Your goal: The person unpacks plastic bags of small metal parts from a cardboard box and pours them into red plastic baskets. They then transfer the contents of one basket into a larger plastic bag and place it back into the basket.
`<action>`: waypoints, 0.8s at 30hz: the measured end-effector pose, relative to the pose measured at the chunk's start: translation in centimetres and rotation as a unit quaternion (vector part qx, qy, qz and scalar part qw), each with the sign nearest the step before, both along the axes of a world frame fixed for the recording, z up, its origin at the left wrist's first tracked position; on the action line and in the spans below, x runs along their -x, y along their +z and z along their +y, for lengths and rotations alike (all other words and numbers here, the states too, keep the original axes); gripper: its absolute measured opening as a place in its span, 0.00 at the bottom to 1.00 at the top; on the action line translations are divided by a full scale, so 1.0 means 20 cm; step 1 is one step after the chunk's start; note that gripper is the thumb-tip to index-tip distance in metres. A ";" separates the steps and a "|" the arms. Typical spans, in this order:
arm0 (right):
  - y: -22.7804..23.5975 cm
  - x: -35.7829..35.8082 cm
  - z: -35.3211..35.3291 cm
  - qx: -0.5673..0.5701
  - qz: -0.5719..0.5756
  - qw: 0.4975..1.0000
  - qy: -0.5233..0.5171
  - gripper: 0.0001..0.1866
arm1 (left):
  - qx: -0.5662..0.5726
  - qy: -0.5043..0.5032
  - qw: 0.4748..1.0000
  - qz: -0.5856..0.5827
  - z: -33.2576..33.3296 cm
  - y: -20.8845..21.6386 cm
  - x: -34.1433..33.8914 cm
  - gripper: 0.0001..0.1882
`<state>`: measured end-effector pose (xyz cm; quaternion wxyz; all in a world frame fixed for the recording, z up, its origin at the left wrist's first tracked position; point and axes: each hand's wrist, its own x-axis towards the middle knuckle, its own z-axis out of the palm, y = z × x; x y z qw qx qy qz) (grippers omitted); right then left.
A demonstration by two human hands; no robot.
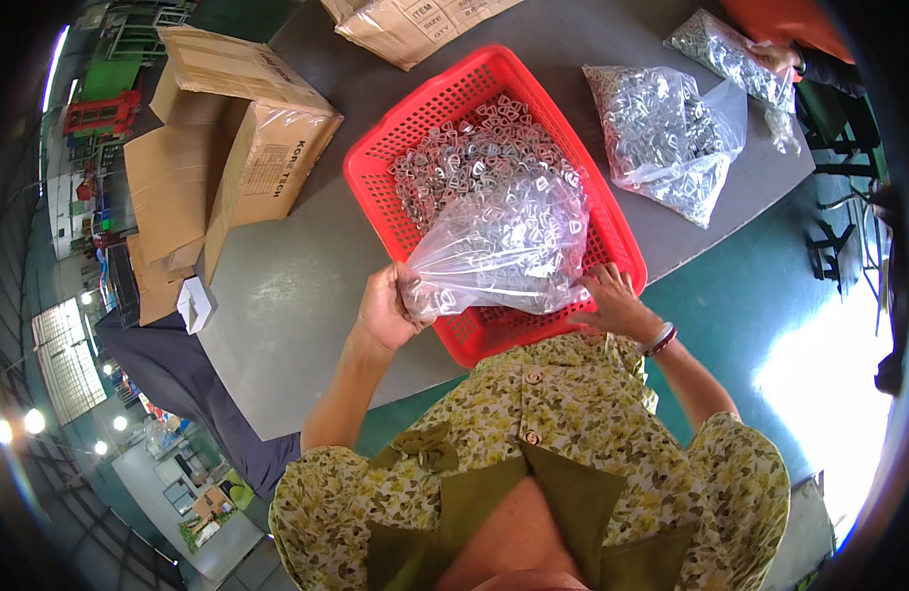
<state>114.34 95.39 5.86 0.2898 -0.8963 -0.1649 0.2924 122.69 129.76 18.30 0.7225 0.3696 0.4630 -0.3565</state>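
Observation:
My left hand is closed around the gathered end of a clear plastic bag. Inside the bag are many small silvery metal buckle-like pieces. My right hand pinches the bag's near right edge, beside the basket rim. The bag lies tilted over the near half of a red perforated plastic basket. Loose metal pieces of the same sort are heaped in the basket's far part, some hidden under the bag.
Right of the basket, another filled clear bag rests on the grey table. Another person's hand touches a further filled bag at the far right. An open cardboard box stands left; another carton is at the back.

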 end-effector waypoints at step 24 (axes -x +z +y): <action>0.72 -0.43 0.12 -0.100 -0.323 0.941 0.009 0.03 | -0.319 -0.271 0.847 -0.327 0.23 0.21 -0.51 0.26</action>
